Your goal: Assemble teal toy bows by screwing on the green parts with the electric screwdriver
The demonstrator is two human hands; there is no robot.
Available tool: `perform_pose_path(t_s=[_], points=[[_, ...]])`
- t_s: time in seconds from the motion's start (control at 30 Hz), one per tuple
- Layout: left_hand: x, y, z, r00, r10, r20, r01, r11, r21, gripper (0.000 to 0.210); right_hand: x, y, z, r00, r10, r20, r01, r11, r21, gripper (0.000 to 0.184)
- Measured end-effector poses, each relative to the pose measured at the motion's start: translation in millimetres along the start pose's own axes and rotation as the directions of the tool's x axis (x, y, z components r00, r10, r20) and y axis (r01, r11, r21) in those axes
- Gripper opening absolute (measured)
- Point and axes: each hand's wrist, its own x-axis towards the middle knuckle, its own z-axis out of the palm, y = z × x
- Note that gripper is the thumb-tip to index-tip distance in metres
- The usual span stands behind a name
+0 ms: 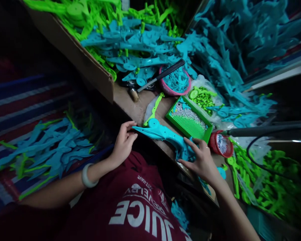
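A long blue plastic piece (163, 131), pointed at one end and with a round disc on its upper side, lies level between my hands over the table's front edge. My left hand (125, 140) has its fingers and thumb closed at the pointed tip. At the wider right end, my right hand (200, 157) grips it with the thumb below and the fingers above. Just behind the piece is a green strip (154, 110) with a clear film-like part. A green tray (169, 115) with small silvery parts stands behind the right half of the piece.
A hammer (163, 75) leans over a pink bowl (163, 87) of blue bits. A cardboard box (90, 67) overflows with green and blue parts. A red basket (229, 150) stands right. Loose blue parts (57, 144) lie lower left; green parts (273, 180) pile at right.
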Motion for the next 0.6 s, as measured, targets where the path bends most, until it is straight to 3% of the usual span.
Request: perform_pose_path(t_s=[0.1, 0.23, 0.33, 0.43, 0.53, 0.6], points=[[18, 16, -4.9, 0.988, 0.084, 0.133, -0.091, 0.995, 0.046, 0.035, 1, 0, 5, 0.998, 0.012, 0.061, -0.014, 0.999, 0.029, 0.077], [43, 35, -12.7, 0.906, 0.088, 0.415, -0.235, 0.919, 0.317, 0.049, 4, 2, 3, 0.990, 0.045, 0.132, -0.063, 0.989, 0.135, 0.081], [54, 37, -14.5, 0.864, 0.122, 0.489, -0.396, 0.764, 0.510, 0.067, 6, 2, -4, 0.989, 0.049, 0.139, -0.075, 0.981, 0.182, 0.085], [55, 36, -12.8, 0.788, 0.220, 0.575, -0.577, 0.589, 0.566, 0.058, 6, 0, -11, 0.987, 0.039, 0.158, -0.072, 0.976, 0.204, 0.090], [42, 39, -10.3, 0.725, 0.319, 0.610, -0.688, 0.373, 0.622, 0.049, -1, 4, -21, 0.974, -0.007, 0.228, -0.056, 0.962, 0.268, 0.090], [29, 43, -7.5, 0.664, 0.410, 0.626, -0.736, 0.210, 0.643, 0.061, -13, 14, -34, 0.987, 0.017, 0.162, -0.062, 0.959, 0.275, 0.083]])
